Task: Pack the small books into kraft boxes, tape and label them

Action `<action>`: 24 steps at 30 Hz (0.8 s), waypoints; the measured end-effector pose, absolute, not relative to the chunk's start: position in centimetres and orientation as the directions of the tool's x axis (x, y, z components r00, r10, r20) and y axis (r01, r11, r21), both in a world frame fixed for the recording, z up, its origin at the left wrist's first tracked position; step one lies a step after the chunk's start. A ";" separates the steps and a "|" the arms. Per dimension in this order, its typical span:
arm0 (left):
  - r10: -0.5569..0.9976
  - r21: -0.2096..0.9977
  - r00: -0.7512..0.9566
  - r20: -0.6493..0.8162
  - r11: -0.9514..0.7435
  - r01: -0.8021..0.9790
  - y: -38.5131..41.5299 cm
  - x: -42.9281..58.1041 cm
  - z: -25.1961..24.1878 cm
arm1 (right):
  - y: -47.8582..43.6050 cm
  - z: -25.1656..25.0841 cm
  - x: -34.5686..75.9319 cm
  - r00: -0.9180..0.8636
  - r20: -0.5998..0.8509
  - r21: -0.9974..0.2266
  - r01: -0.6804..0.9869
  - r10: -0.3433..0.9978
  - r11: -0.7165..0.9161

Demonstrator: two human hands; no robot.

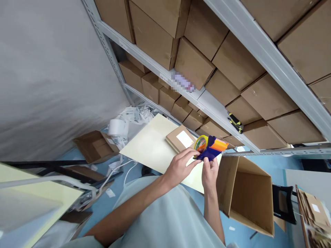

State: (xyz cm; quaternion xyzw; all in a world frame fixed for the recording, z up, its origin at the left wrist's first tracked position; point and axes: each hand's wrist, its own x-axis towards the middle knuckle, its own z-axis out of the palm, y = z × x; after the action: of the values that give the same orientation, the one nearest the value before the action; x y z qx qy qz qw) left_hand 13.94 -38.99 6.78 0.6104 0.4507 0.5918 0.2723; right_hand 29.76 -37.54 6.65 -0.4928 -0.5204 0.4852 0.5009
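A tape dispenser (pixel 212 148), dark blue and orange with a yellow-rimmed roll of tape (pixel 200 142), is held up over the pale table (pixel 144 144). My right hand (pixel 210 172) grips its blue body from below, thumb on the near side. At the roll end, my left hand (pixel 182 168) has its fingers closed on the dispenser's edge; whether they pinch the tape's end is hidden. Just beyond my left hand, a flat brown carton (pixel 179 138) with a white label (pixel 184 139) lies on the table.
Shelves (pixel 222 112) packed with brown boxes rise behind the table. Two yellow-black box cutters (pixel 235 122) lie on one shelf. A large open carton (pixel 248 193) stands at right. To the left are another open box (pixel 95 146), a white roll (pixel 118 127) and a cable (pixel 116 170).
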 end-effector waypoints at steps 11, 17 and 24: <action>0.832 0.830 -0.180 0.525 -0.454 0.323 -41.4 7.0 9.2 | -38.1 8.8 26.6 -0.212 0.243 -0.837 0.447 0.947 0.315; 0.730 0.701 -0.150 0.667 -0.546 0.458 -42.0 2.0 11.7 | -37.0 9.4 27.4 -0.485 0.495 -0.387 0.620 0.721 0.682; 0.677 0.605 0.059 0.734 -0.691 0.396 -41.7 -0.3 12.0 | -38.2 11.2 27.5 -0.630 0.489 -0.087 0.652 0.603 0.753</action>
State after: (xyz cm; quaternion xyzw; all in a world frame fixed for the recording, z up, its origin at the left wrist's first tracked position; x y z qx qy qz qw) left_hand -0.29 -41.70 12.01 0.7174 0.3736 0.5752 0.1221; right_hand 27.52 -38.19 11.19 -0.3481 -0.9015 -0.0490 0.2523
